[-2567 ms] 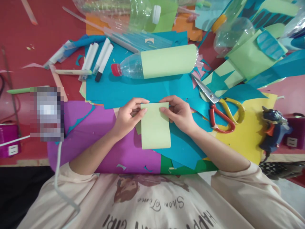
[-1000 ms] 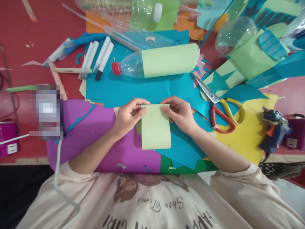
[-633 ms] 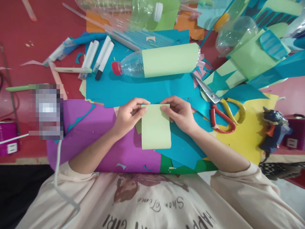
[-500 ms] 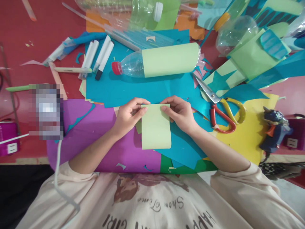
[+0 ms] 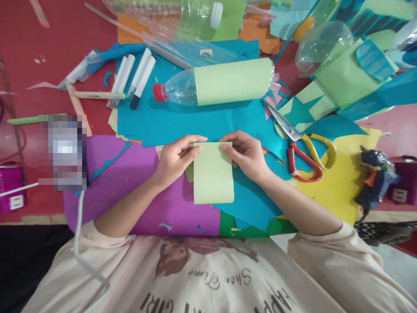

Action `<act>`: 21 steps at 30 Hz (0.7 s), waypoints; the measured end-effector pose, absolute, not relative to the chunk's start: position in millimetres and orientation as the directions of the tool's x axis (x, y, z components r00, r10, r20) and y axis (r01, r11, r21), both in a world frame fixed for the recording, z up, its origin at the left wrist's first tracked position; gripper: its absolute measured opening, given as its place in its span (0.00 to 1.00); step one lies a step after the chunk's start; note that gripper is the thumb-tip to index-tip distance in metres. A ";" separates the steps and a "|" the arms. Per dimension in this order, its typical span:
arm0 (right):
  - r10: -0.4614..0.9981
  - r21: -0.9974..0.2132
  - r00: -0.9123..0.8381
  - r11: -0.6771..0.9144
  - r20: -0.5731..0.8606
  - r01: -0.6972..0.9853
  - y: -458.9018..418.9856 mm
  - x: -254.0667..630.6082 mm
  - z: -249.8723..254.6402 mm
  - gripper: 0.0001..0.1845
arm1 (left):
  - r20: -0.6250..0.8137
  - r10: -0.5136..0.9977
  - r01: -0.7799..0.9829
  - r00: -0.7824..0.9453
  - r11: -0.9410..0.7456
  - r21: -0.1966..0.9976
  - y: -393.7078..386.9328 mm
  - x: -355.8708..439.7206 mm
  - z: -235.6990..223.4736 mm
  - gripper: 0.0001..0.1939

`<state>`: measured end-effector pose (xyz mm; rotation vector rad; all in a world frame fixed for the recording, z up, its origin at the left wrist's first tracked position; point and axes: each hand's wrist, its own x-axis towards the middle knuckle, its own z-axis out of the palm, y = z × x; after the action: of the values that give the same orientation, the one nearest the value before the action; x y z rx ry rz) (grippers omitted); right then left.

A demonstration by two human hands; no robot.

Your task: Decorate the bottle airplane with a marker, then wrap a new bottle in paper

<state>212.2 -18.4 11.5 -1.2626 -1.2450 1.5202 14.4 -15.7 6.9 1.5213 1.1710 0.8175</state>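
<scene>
A pale green sheet of paper (image 5: 213, 176) hangs between my hands, its lower end bent into a soft curve. My left hand (image 5: 178, 158) pinches the top left corner between thumb and fingers. At the top right corner, my right hand (image 5: 245, 153) grips the same sheet, thumb in front and fingers behind. Just beyond lies a clear plastic bottle (image 5: 180, 89) on its side, with a red cap and a pale green paper wrap (image 5: 233, 82). Scissors (image 5: 296, 145) with red and yellow handles rest to the right of my right hand, blades apart.
White markers (image 5: 142, 78) lie at the back left on blue paper (image 5: 192, 124). A blurred-out device (image 5: 65, 152) with a white cable is at left. A dark blue glue gun (image 5: 374, 178) sits at right on yellow paper (image 5: 339, 195). More bottles (image 5: 322, 45) and paper scraps crowd the back.
The fingertips of my left hand have slid slightly to the right along the paper's top edge. Everything else looks the same.
</scene>
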 end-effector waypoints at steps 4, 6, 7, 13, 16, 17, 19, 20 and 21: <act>0.958 -0.979 -0.202 -0.201 -0.202 0.025 -18.6 212.4 11.7 0.24 | -0.051 0.955 0.301 0.291 -0.041 0.953 -15.7 13.1 5.0 0.19; 0.959 -0.978 -0.195 -0.206 -0.205 0.017 -18.8 212.2 11.8 0.24 | -0.053 0.957 0.303 0.286 -0.038 0.952 -15.6 13.0 4.7 0.19; 0.959 -0.978 -0.193 -0.209 -0.207 0.012 -18.9 212.2 11.8 0.24 | -0.052 0.957 0.301 0.285 -0.038 0.953 -15.6 13.1 4.7 0.19; 0.959 -0.976 -0.184 -0.217 -0.214 0.004 -19.6 212.0 11.6 0.24 | -0.059 0.958 0.273 0.281 -0.021 0.962 -15.2 13.6 5.0 0.18; 0.960 -0.976 -0.181 -0.219 -0.216 0.001 -19.7 211.8 11.9 0.24 | -0.065 0.957 0.282 0.282 -0.018 0.959 -15.1 13.7 4.9 0.18; 0.960 -0.976 -0.181 -0.219 -0.216 0.001 -19.6 211.7 12.0 0.24 | -0.065 0.958 0.284 0.281 -0.018 0.959 -15.1 13.7 5.0 0.18; 0.960 -0.976 -0.183 -0.216 -0.212 -0.003 -19.4 211.4 12.3 0.24 | -0.063 0.959 0.286 0.277 -0.020 0.958 -15.0 13.8 5.3 0.18; 0.961 -0.977 -0.184 -0.213 -0.209 -0.006 -19.4 211.4 12.5 0.24 | -0.063 0.959 0.286 0.276 -0.020 0.958 -15.0 13.8 5.6 0.18; 0.961 -0.978 -0.183 -0.210 -0.205 -0.007 -19.3 211.3 12.5 0.24 | -0.063 0.960 0.286 0.274 -0.019 0.958 -15.0 13.7 5.9 0.18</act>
<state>211.3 -19.3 12.5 -1.2509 -1.2157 1.5144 13.7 -15.0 5.9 1.5212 1.2042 0.8268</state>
